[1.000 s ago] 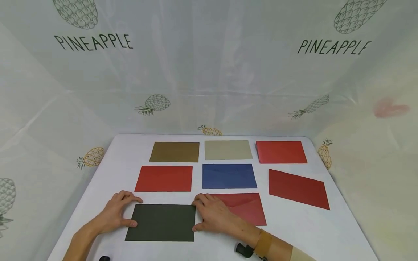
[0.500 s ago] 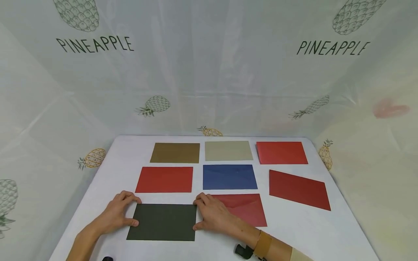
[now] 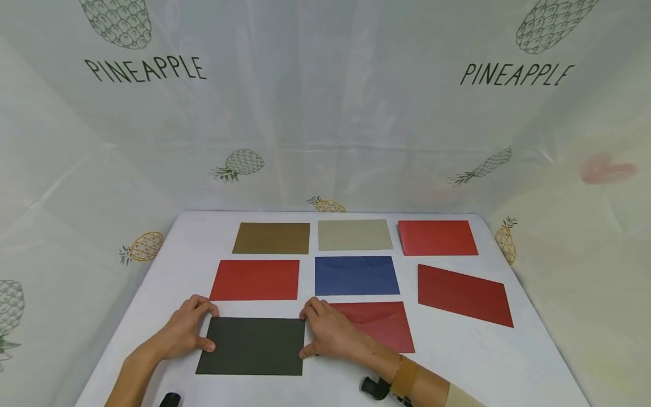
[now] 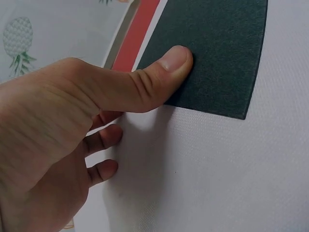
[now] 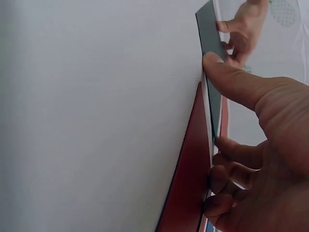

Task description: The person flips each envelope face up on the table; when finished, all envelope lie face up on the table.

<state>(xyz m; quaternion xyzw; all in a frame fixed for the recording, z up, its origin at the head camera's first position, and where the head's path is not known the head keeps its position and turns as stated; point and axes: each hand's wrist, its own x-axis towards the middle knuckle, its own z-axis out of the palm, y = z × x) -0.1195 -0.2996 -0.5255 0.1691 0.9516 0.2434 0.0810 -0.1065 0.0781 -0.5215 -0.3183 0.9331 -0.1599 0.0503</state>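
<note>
A dark green paper rectangle [image 3: 251,346], a card or an envelope, lies flat near the front of the white table. At its left side is my left hand [image 3: 180,332]; the thumb [image 4: 176,60] rests on the paper's top face, and the forefinger is by the far left corner. My right hand [image 3: 333,333] touches the right edge with its thumb [image 5: 212,60] and forefinger, spread apart along it. The right hand partly covers a creased red envelope-like rectangle [image 3: 383,322]. Some left fingertips are hidden behind the thumb in the left wrist view.
Behind lie a red rectangle [image 3: 255,280] and a blue one [image 3: 357,276]. A brown [image 3: 272,238], a beige [image 3: 355,235] and a bright red one [image 3: 438,238] line the back. A tilted dark red one [image 3: 465,295] is at right. A pineapple-print sheet [image 3: 325,102] hangs around.
The dark green rectangle has shifted very slightly, with both hands staying at its sides. The other rectangles keep their places.
</note>
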